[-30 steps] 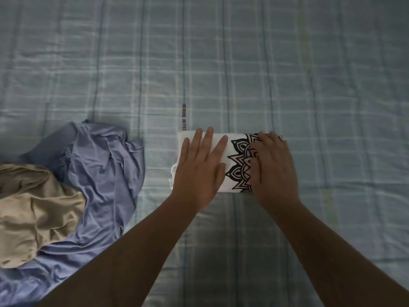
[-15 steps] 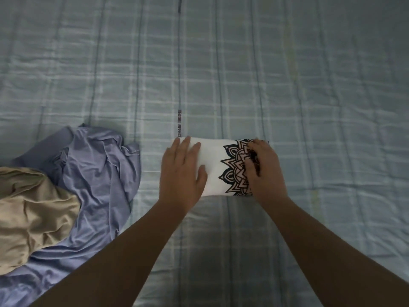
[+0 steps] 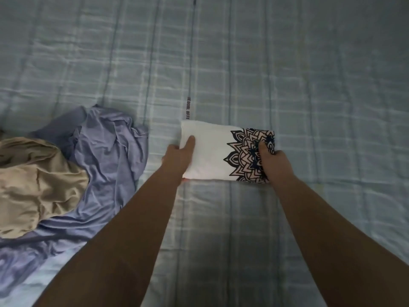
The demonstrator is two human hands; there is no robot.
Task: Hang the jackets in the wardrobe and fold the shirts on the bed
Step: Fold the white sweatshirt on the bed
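White cotton marks the centre of the scene: a white folded shirt [image 3: 212,156], reduced to a compact rectangle with a black mandala print at its right end, is gripped at both short ends. It sits near the middle of the bed [image 3: 287,74], which is covered by a pale blue checked sheet.

The left hand [image 3: 179,158] is closed on the plain left end, with the thumb laid on top and the fingers tucked out of sight beneath. The right hand [image 3: 273,161] is clamped on the printed end in the same way. Such a two-ended hold is judged to be chosen so that the layers are kept stacked and the bundle can be moved as one piece without springing open. Whether the shirt is already raised off the sheet or only resting on it cannot be told.

To the left, well apart from the shirt, a crumpled lilac garment [image 3: 106,156] is spread loosely, and a bunched tan garment [image 3: 33,185] is heaped on its left part. Both are unfolded, so they are taken to be awaiting their turn. Whether they are shirts or jackets cannot be made out. Folding of this shirt is judged to be essentially finished, and setting it aside is the likely step in hand.
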